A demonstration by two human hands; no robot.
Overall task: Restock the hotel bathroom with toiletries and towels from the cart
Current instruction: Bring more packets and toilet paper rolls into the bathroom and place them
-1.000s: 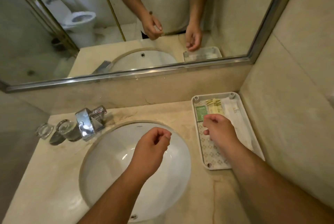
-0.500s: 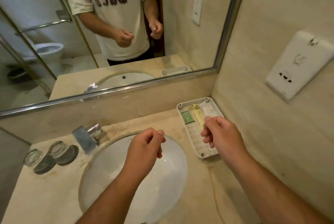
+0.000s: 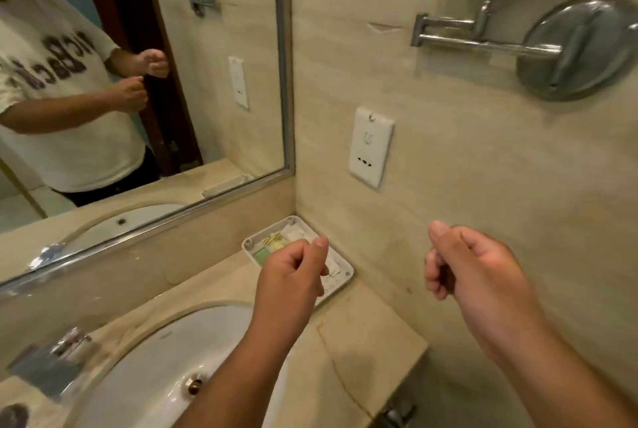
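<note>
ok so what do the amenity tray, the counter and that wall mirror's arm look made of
Tray: white and matte with moulded rounded corners, likely plastic. Counter: glossy beige with brown veins, probably polished marble or similar stone. Mirror arm: bright silver with sharp reflections, likely chromed or polished metal.

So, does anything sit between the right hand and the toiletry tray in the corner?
Nothing lies on the counter between the right hand and the toiletry tray. But the left hand hangs in front of the tray's near half in this view, so a reach from the right might meet it first.
</note>
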